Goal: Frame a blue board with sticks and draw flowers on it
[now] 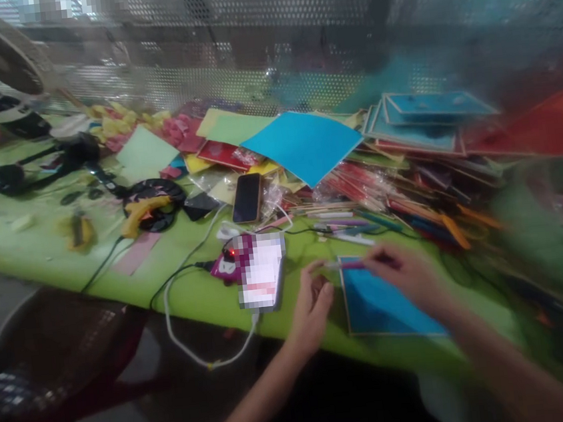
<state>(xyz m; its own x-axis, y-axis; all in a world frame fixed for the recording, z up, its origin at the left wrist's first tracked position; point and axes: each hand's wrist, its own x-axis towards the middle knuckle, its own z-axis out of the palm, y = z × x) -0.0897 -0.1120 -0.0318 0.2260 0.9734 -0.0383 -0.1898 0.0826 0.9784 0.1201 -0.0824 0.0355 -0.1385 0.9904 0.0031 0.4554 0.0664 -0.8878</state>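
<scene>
Your right hand point(403, 272) has its grip pinched on a slim purple pen point(352, 265), which lies roughly level between thumb and fingers and points toward your left side. The pen is above the upper edge of a blue card point(374, 305), which has a pale border and lies on the green tabletop point(195, 297) close to its front edge. Your right hand and wrist cover part of that card, mostly its upper right.

Your left hand point(311, 305) is just left of the card, its fingers curled and raised near the pen's light-coloured end. The blur hides whether the left grip is pinching that end or merely beside it, so you cannot tell how far it is closed.

Left of your left hand lies a phone with a lit screen point(263, 277), a white cable point(168, 317) running from its near end. It overlaps a magenta power socket point(224, 267) with a small red light. Beyond these lies a dark-screened phone point(246, 198), and beyond your hands are scattered pens point(353, 227). A larger blue sheet point(305, 145) rests on the coloured papers farther back. At left, a yellow glue gun point(143, 212) lies across a round black dish point(172, 195).
</scene>
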